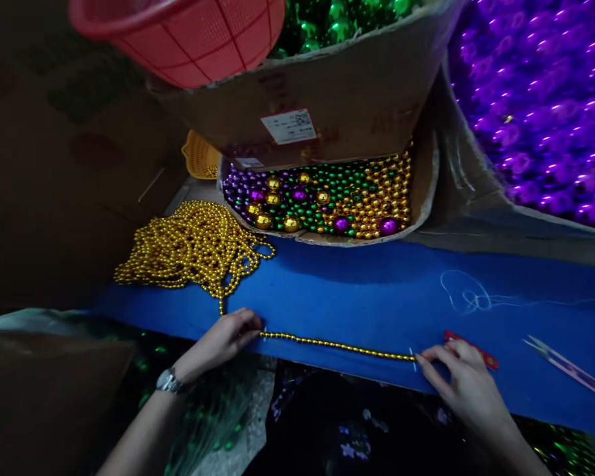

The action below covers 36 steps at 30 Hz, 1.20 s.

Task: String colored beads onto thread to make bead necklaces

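A strand of gold beads (337,345) is stretched nearly straight along the front of the blue tabletop (347,291). My left hand (235,334), with a watch at the wrist, pinches it near a small white mark. At the other end my right hand (456,370) grips the strand's tip between thumb and fingers, beside a second white mark. From behind my left hand the beads run up to a heap of gold bead strands (188,241). Partly under my right hand lies a flat red object (486,357). Pink-handled thread snips (570,367) rest farther right.
Behind the tabletop stands a cardboard box (347,99) with green beads and a red basket (203,46) on top. Below it is a tray of mixed beads (317,198). Purple beads (540,106) fill a box at right. Loose clear thread (471,301) lies near the snips.
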### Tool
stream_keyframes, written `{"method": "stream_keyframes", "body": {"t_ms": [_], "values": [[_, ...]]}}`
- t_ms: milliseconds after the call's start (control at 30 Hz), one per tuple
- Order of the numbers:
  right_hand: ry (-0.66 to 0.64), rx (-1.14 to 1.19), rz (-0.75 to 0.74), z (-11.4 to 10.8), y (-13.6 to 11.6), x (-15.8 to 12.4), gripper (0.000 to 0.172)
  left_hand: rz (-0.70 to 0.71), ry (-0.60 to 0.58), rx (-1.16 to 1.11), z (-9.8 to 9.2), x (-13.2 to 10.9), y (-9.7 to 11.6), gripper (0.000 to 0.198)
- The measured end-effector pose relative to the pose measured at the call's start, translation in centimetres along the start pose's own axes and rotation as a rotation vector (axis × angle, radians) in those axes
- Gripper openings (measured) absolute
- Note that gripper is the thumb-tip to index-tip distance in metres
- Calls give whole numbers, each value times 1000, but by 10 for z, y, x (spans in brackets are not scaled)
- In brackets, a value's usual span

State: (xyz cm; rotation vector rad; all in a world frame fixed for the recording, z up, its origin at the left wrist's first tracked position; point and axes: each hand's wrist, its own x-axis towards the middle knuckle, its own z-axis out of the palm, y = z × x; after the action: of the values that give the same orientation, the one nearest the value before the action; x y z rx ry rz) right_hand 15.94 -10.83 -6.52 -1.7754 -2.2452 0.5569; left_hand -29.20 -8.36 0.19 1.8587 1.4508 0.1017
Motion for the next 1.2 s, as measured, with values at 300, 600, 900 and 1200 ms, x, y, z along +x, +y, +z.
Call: {"method": "stream_keyframes", "body": {"t_ms": [300,600,900,1200], "values": [[-9,-43,-10,2,3,-1,24,-12,-40,32,-4,4,6,20],[-32,-29,-10,1,2,0,24,-23,-55,85,-5,7,12,14],[31,-20,-18,1,-9,3,23,-71,-40,274,-1,9,14,15],[270,-214,3,-55,3,64,25,-78,149,565,-13,70,47,23]]}}
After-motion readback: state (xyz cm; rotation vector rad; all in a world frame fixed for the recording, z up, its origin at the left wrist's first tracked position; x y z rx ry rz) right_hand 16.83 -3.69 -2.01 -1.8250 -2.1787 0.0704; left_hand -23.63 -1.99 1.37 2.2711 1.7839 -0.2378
